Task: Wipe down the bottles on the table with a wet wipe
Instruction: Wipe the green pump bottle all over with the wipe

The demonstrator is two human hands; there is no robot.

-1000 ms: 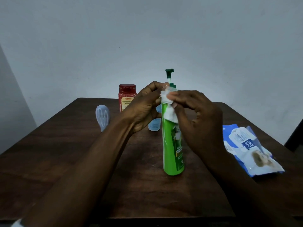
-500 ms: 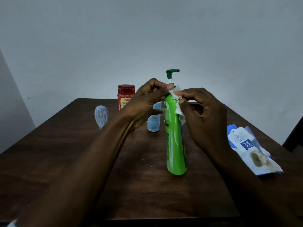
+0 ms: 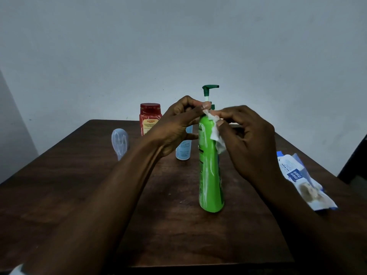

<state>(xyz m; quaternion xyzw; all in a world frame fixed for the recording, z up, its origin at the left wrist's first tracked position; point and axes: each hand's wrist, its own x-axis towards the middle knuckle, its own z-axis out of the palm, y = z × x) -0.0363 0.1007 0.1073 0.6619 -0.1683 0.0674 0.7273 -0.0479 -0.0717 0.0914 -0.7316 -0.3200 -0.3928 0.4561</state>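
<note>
A tall green pump bottle (image 3: 210, 175) with a dark green pump head stands upright mid-table. My left hand (image 3: 176, 128) pinches the bottle's neck from the left. My right hand (image 3: 246, 139) holds a crumpled white wet wipe (image 3: 215, 132) against the bottle's upper right shoulder. Behind my left hand stands a small pale blue bottle (image 3: 183, 149), partly hidden. A red-lidded jar (image 3: 149, 121) stands at the back. A clear pale bottle (image 3: 119, 142) stands at the left.
A blue and white wet wipes pack (image 3: 301, 181) lies at the right on the dark wooden table (image 3: 59, 185). A plain wall rises behind the table's far edge. A dark object shows at the right edge of view.
The green bottle has turned, so its label faces away and its pump spout points right. The wipe moved from the front of the neck to the right shoulder.
</note>
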